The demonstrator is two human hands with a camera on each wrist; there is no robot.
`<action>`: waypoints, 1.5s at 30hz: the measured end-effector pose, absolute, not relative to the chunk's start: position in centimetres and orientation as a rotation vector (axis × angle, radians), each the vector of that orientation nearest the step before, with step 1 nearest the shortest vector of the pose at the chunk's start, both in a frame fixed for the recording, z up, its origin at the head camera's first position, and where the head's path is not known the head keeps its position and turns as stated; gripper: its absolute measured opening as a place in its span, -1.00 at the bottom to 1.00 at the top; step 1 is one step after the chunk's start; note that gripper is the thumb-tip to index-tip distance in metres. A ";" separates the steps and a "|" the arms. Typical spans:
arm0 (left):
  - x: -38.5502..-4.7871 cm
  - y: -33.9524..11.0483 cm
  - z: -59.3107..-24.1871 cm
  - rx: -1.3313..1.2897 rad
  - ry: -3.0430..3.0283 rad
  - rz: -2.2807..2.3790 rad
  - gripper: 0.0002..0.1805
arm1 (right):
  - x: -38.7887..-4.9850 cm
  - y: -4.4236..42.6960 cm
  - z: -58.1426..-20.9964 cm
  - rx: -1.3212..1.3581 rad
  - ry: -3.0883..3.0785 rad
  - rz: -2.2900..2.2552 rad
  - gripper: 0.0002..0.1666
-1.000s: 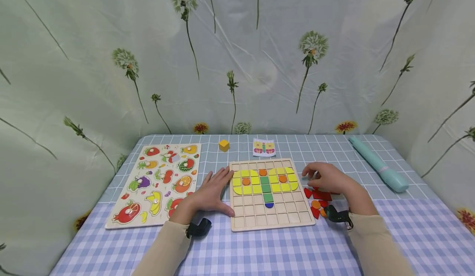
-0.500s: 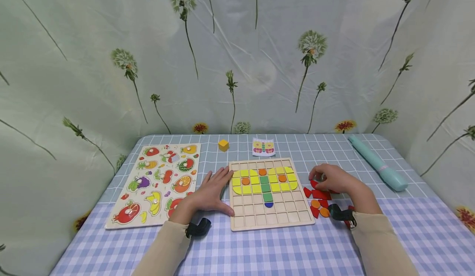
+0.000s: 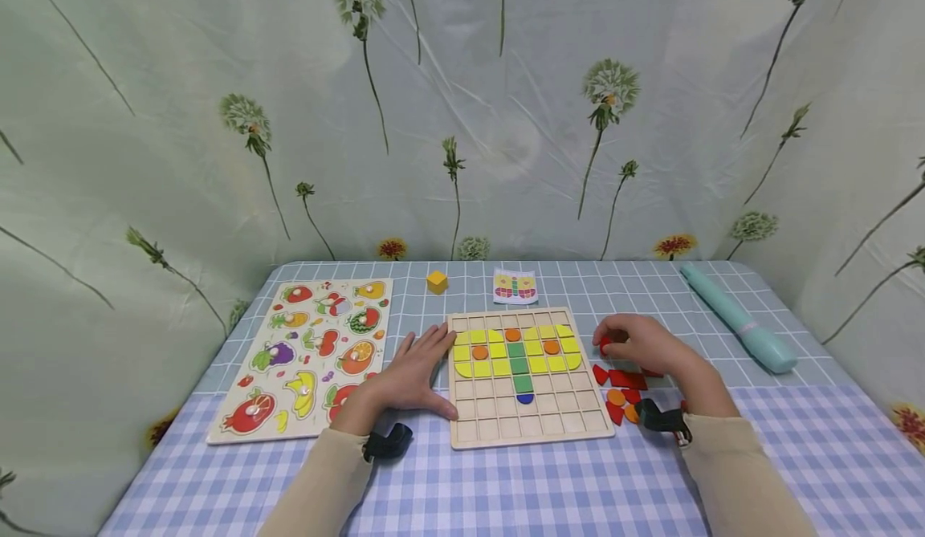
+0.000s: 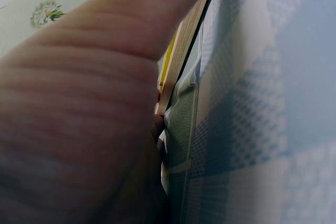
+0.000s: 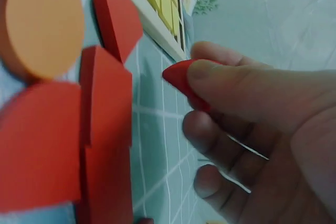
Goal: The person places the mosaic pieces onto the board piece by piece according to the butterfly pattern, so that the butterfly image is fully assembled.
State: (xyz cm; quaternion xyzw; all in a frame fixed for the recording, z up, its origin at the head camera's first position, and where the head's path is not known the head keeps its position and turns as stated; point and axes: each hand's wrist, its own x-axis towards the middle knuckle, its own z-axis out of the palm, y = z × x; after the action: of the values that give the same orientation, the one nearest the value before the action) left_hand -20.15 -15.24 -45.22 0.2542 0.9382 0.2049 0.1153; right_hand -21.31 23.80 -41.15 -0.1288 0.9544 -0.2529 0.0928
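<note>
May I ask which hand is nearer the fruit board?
Left: the left hand lies between the fruit board and grid; the right hand is past the grid's right edge, pinching a red piece.

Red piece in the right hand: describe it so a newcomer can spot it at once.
Start at the wooden grid board, then move right to the right hand. It pinches a red piece with a pointed end. The other red pieces nearby lie loose; only this one is held.
</note>
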 end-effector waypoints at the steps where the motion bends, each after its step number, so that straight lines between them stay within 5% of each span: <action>1: -20.1 -15.2 -45.2 0.745 2.747 0.601 0.42 | -21.3 23.6 -41.1 -0.383 2.841 -0.752 -0.85; 34: -20.0 -15.1 -45.1 0.742 2.758 0.590 0.43 | -19.8 9.4 -40.6 -0.999 2.628 -0.876 -0.86; 45: -19.9 -15.1 -45.0 0.766 2.759 0.604 0.40 | -19.4 6.1 -41.7 -0.959 2.602 -0.835 -0.89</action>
State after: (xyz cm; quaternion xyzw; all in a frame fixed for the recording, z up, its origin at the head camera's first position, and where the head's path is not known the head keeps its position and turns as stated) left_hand -19.95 -15.14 -45.02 0.2603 0.9373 0.2052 0.1074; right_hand -19.43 6.14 -41.69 -0.3286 0.8917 -0.2862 0.1224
